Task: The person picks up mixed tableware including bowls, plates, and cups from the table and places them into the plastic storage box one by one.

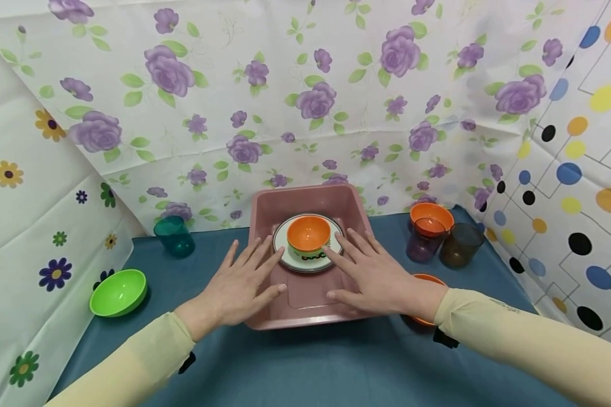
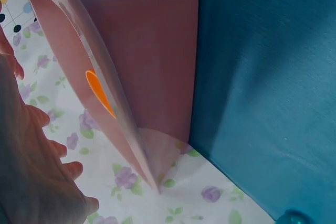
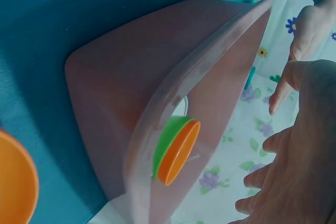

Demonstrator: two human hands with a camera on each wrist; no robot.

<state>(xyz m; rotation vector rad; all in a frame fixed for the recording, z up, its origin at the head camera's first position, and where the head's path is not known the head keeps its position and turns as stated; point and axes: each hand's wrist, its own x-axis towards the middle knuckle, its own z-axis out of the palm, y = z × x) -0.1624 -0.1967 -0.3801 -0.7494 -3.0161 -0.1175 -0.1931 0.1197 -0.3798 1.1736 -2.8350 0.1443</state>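
Pink basin sits below the left grip and right grip, both spread, fingers fanned. Just beyond, between them, an orange bowl, green beneath its rim, rests on a white plate inside. Left of the left grip, a lime bowl and teal cup share the blue counter; beyond the right grip stands a purple cup.
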